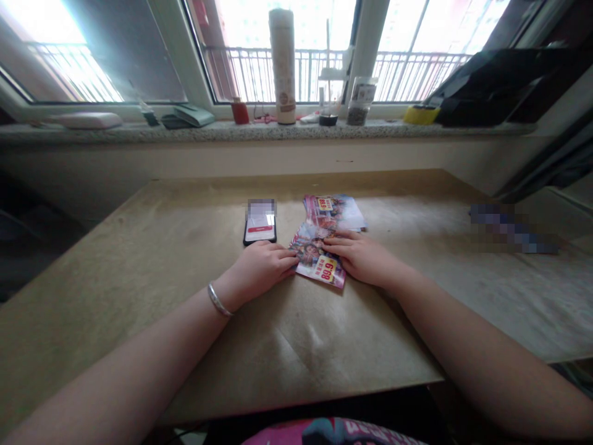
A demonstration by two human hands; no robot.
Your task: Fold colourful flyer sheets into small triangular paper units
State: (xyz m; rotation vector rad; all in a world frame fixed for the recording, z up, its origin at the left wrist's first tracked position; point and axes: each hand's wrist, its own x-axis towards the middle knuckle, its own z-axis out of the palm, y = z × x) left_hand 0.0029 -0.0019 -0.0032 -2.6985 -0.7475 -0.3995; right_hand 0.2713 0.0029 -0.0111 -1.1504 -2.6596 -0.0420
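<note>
A glossy printed flyer (309, 254) with a yellow price patch lies at an angle on the table between my hands. My left hand (259, 267), a silver bangle on its wrist, is closed at the flyer's left edge, fingers together; its thumb is hidden. Across the flyer's right side lie the outstretched fingers of my right hand (365, 256). Just beyond, a fanned stack of similar flyers (345, 213) partly touches or overlaps the top of this one; which of the two I cannot tell. A phone (259, 230) with a lit screen rests behind my left hand.
The beige tabletop (185, 247) reaches the wall under the window. On the stone sill (194, 133) stand a tall cylinder (282, 68), a red jar (239, 111), yellow tape (421, 115) and a dark bag (491, 86). A blurred flat item (509, 228) lies far right.
</note>
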